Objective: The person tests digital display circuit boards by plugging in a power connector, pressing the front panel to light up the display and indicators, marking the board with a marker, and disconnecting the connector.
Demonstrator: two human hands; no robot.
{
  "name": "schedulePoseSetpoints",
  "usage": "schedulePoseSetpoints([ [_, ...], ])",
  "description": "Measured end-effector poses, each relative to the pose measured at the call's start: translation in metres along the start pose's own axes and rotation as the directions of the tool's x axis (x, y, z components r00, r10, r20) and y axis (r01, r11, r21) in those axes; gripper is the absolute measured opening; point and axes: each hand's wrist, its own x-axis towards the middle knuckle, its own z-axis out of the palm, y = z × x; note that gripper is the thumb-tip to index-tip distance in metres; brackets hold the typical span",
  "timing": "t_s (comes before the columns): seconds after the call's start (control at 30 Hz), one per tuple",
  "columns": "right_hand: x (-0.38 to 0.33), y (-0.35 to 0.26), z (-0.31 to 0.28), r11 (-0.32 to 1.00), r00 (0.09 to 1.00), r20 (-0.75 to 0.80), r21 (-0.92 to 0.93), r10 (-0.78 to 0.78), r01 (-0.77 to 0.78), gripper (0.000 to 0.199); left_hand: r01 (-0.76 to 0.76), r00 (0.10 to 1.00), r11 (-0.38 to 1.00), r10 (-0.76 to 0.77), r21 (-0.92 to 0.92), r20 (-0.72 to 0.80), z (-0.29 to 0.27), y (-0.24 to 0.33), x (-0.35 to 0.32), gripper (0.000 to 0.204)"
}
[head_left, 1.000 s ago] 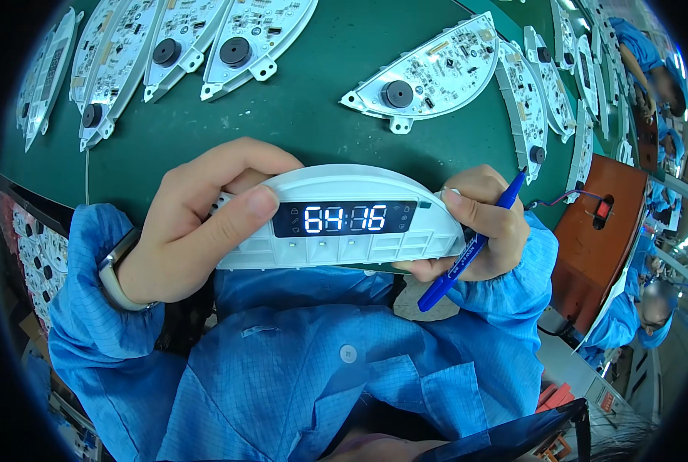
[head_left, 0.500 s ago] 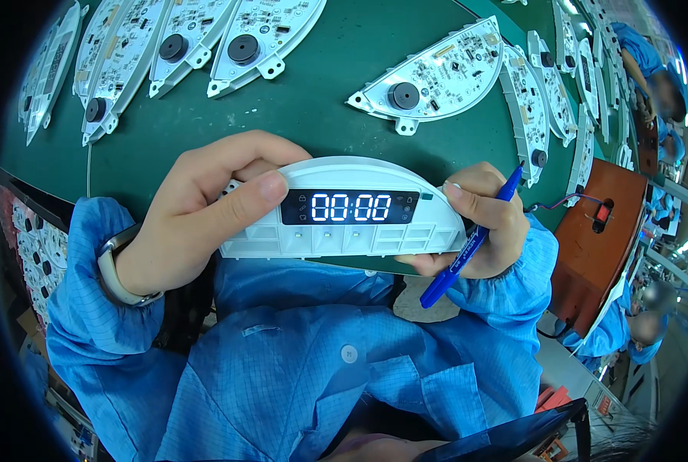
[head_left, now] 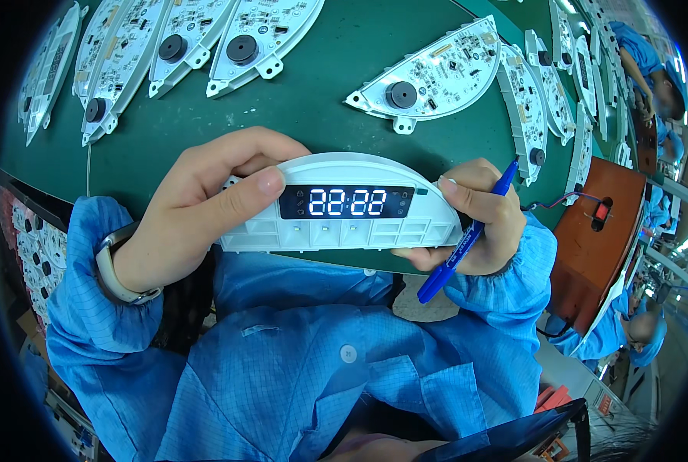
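Observation:
Between my hands I hold a white half-moon display module (head_left: 344, 237), its black display window (head_left: 288, 204) facing me with lit white digits. My left hand (head_left: 198, 192) is closed on the left end, thumb on the front beside the window and fingers behind. At the right end, my right hand (head_left: 489, 219) grips the edge with the thumb at the upper corner. A blue marker pen (head_left: 443, 282) is also tucked in that hand, slanting across the fingers, tip upward. The fingertips behind the module are partly hidden.
On the green table (head_left: 313, 100) lies a half-moon circuit board unit (head_left: 444, 81) with a round black part. Similar units (head_left: 244, 69) stand at the far left and line the right (head_left: 523, 115). A brown box (head_left: 594, 254) with a red switch is at right; co-workers (head_left: 644, 65) sit beyond.
The lit digits on the display have changed. Both hands have shifted the module slightly up and left, and the marker has moved with the right hand.

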Motion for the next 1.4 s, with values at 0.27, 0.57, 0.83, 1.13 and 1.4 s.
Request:
schedulePoseSetpoints([
  [0.27,0.001,0.0036,0.0039,0.999,0.995,-0.095,0.016,-0.037,0.039,0.057,-0.036,0.999,0.999,0.035,-0.04,-0.022,0.0035,0.0011,0.0012,0.03],
  [0.57,-0.0018,0.0009,-0.0007,1.0,1.0,0.008,0.012,0.013,-0.013,0.07,-0.007,1.0,1.0,0.007,0.013,-0.017,0.0016,0.0015,0.002,0.034],
  [0.83,-0.0005,0.0004,-0.0007,1.0,1.0,0.01,0.01,0.008,-0.008,0.07,-0.009,1.0,1.0,0.009,0.007,-0.013,0.0007,0.0007,0.0025,0.035],
  [1.13,0.0004,0.0017,-0.0019,1.0,1.0,0.029,-0.002,0.011,-0.011,0.07,-0.02,0.999,0.999,0.022,0.043,-0.034,-0.0005,-0.0016,0.0035,0.033],
  [1.4,0.0016,0.0068,0.002,1.0,1.0,0.015,-0.024,0.004,-0.003,0.068,-0.012,0.998,0.997,0.017,0.074,-0.061,-0.004,-0.0062,0.0069,0.031],
])
